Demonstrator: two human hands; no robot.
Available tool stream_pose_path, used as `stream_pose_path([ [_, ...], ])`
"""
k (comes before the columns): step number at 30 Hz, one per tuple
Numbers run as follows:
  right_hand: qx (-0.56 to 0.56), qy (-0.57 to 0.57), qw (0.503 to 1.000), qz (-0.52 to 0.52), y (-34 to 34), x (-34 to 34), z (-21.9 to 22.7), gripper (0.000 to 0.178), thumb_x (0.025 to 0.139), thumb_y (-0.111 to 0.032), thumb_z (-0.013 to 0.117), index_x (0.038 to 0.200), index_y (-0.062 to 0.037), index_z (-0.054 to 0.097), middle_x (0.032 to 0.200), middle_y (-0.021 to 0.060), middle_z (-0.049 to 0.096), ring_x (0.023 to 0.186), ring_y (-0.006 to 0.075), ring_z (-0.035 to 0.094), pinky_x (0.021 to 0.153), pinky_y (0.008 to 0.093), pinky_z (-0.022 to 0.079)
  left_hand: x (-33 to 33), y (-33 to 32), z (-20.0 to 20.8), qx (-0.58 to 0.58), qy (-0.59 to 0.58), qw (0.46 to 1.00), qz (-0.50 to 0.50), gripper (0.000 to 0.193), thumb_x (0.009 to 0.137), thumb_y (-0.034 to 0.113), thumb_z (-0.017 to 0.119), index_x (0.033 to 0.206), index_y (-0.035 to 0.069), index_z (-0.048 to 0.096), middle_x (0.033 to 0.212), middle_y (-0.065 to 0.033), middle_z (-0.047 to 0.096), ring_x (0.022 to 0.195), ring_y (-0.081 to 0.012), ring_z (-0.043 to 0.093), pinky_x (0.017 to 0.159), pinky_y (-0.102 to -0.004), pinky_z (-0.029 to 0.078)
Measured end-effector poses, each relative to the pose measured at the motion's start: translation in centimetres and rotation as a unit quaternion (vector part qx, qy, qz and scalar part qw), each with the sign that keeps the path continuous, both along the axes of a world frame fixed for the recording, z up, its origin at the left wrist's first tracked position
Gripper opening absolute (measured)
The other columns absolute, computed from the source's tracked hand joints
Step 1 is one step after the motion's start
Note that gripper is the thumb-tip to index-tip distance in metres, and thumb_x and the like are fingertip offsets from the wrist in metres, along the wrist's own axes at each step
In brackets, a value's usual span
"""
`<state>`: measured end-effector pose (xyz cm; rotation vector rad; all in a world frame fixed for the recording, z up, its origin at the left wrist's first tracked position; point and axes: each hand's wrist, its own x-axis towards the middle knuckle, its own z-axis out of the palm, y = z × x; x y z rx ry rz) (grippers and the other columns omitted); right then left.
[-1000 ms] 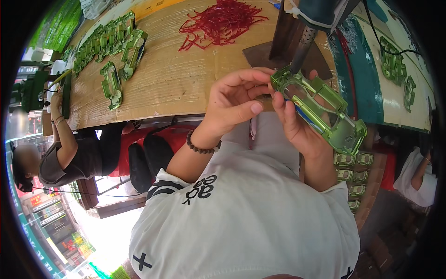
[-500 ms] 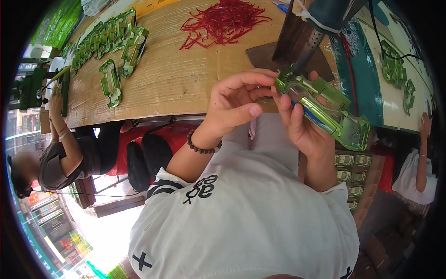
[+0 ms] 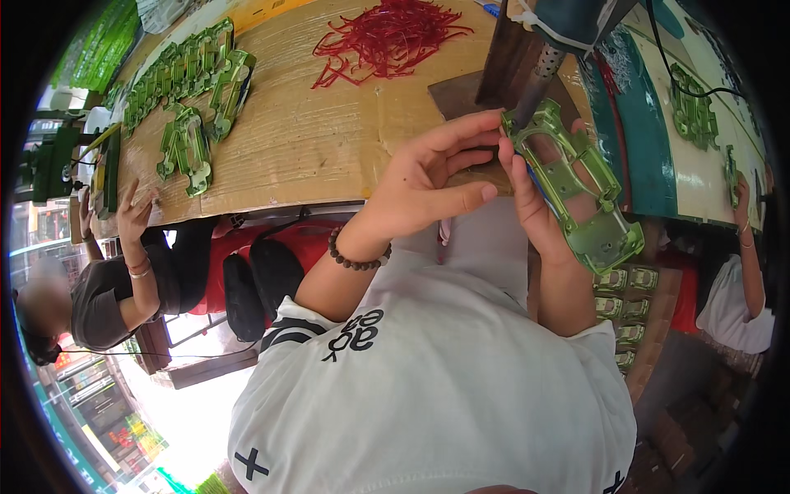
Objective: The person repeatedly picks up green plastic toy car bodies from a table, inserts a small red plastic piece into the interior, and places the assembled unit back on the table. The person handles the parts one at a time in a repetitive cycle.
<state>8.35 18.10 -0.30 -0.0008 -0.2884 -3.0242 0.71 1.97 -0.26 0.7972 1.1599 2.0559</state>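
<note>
A green see-through plastic toy car body shell is tilted in my right hand, its hollow side with posts facing up. My right fingers wrap its left side; some fingertips are hidden behind it. With fingers stretched and thumb apart, my left hand touches the shell's far left corner with its index fingertip. The dark rod tip of a stand-mounted tool with a perforated metal sleeve comes down at the shell's far end. Whether the tip touches the plastic, I cannot tell.
Red plastic strips lie heaped on the wooden table. Green shells stand in rows at the far left; more fill a box at my right. Co-workers sit on both sides. A black cable hangs at the right.
The shell has turned steeper, its inside showing more. My left hand shifted slightly right with it. Another shell lies at the left group, and the left co-worker's hand moved toward the table edge.
</note>
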Motion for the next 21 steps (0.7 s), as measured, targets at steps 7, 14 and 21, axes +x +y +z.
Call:
stream_pose_path([
  [7, 0.015, -0.016, 0.999, 0.029, 0.5, -0.2, 0.1, 0.042, 0.091, -0.035, 0.046, 0.108, 0.0025, 0.052, 0.113, 0.0219, 0.054, 0.111, 0.0421, 0.048, 0.094, 0.0444, 0.045, -0.1, -0.2, -0.2, -0.001, -0.007, 1.000, -0.015, 0.064, 0.073, -0.007, 0.063, 0.131, -0.001, 0.038, 0.135, -0.0100, 0.038, 0.116, -0.0184, 0.044, 0.098, -0.0324, 0.038],
  [14, 0.042, -0.019, 0.998, 0.033, 0.7, 0.0, -0.5, 0.043, 0.091, -0.036, 0.045, 0.111, 0.0015, 0.052, 0.114, 0.0209, 0.055, 0.112, 0.0417, 0.047, 0.094, 0.0440, 0.045, 0.2, -0.4, -0.2, 0.007, -0.013, 1.000, -0.016, 0.064, 0.072, -0.009, 0.062, 0.131, -0.001, 0.038, 0.136, -0.0105, 0.036, 0.117, -0.0190, 0.043, 0.099, -0.0328, 0.037],
  [21, -0.004, -0.003, 0.998, 0.057, 1.0, 0.0, -0.6, 0.049, 0.093, -0.037, 0.042, 0.121, 0.0031, 0.043, 0.122, 0.0230, 0.048, 0.115, 0.0450, 0.043, 0.095, 0.0454, 0.044, 0.2, -0.4, -0.1, -0.007, 0.009, 1.000, -0.020, 0.066, 0.071, -0.007, 0.063, 0.131, -0.001, 0.038, 0.136, -0.0110, 0.037, 0.117, -0.0184, 0.043, 0.099, -0.0324, 0.036],
])
